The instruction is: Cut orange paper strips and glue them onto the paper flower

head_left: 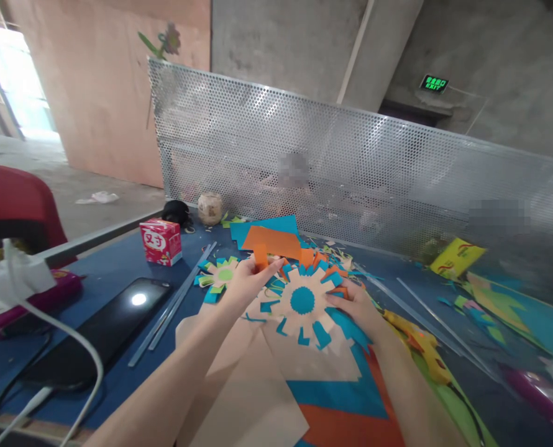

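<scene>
Over the bench (pixel 113 264), left hand (pixel 253 275) pinches orange strip (pixel 260 255); right hand (pixel 358 308) clasps paper flower (pixel 302 301). Fitting appears underway; careful alignment needed next.

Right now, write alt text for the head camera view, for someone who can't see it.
A person's right hand touches the edge of a blue-centered paper flower; the left hand is at an orange paper strip. Paper sheets lie below on a blue table, with a phone and red box to the left and a yellow glue gun to the right.
</scene>
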Tool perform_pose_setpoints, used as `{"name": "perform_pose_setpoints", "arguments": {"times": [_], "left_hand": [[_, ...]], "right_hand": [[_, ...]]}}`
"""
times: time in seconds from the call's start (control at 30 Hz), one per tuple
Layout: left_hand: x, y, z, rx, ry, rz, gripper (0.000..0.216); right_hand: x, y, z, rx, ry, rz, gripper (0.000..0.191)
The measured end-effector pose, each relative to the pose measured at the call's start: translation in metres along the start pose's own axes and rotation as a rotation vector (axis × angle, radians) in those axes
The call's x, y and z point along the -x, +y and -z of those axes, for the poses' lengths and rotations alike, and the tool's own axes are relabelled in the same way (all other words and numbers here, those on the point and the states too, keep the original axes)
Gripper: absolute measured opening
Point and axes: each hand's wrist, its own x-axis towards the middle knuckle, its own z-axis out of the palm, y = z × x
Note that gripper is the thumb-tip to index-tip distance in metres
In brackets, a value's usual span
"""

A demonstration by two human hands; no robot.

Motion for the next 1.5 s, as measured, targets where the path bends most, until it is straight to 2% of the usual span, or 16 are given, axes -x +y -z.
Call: {"name": "perform_pose_setpoints", "arguments": {"times": [0.4, 0.77, 0.87, 1.03, 1.1, 1.2, 1.3, 1.5], "left_hand": [[0.0, 0.0, 0.002, -0.085, 0.046, -0.038, 0.018], [-0.004, -0.003, 0.005, -0.041, 0.007, -0.065, 0.022], [-0.008, -0.008, 0.007, -0.007, 0.018, -0.011, 0.026], [-0.018, -0.017, 0.012, 0.264, -0.039, 0.251, 0.034], [-0.02, -0.019, 0.013, 0.289, 0.01, 0.239, 0.033], [-0.019, -0.02, 0.015, 0.164, 0.07, 0.179, 0.033], [-0.015, -0.019, 0.015, 0.058, 0.077, 0.15, 0.032], [-0.012, -0.019, 0.012, 0.124, 0.115, 0.201, 0.028]], "right_hand": [[-0.002, 0.0, 0.0, 0.023, 0.008, 0.016, 0.024], [-0.001, 0.0, 0.0, 0.102, 0.02, 0.048, 0.029], [-0.002, -0.003, 0.0, 0.128, 0.052, 0.075, 0.027], [-0.006, -0.005, 0.001, 0.06, 0.137, 0.107, 0.031], [-0.007, -0.002, 0.002, 0.024, 0.147, 0.095, 0.034], [-0.009, 0.002, 0.002, -0.036, 0.153, 0.074, 0.035], [-0.008, 0.002, 0.001, -0.081, 0.178, 0.07, 0.035], [-0.005, 0.0, -0.004, -0.059, 0.129, 0.008, 0.035]]}}
